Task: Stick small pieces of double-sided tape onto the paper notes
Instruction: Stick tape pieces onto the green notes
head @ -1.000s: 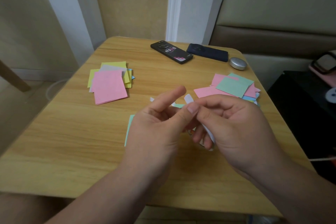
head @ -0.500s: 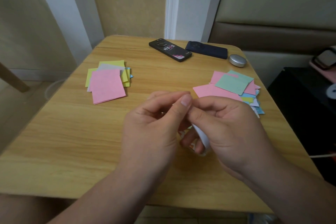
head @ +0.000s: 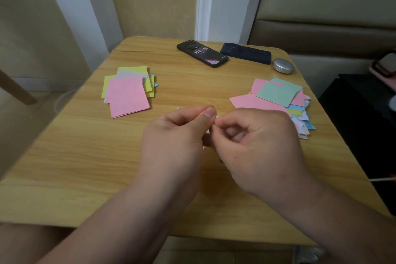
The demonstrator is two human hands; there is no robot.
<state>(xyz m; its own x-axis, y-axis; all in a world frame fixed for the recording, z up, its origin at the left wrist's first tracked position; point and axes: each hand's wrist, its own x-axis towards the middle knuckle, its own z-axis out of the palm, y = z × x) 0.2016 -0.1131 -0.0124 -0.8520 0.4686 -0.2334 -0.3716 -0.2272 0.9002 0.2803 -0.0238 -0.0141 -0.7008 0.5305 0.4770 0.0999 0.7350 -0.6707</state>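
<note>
The left hand [head: 175, 141] and right hand [head: 257, 146] are pinching together at mid-frame, closing over the tape strip and roll that were showing a second ago, so a piece is probably tearing free. A green note [head: 217, 116] is peeking out beneath them; the pink-topped stack [head: 128, 94] and loose pile [head: 276, 96] are waiting on the bench [head: 85, 156], centre left and centre right.

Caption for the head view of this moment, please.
Left hand and right hand pinch barely visible white tape above the table, between a pink-topped note pile and a green-topped note pile.
</note>
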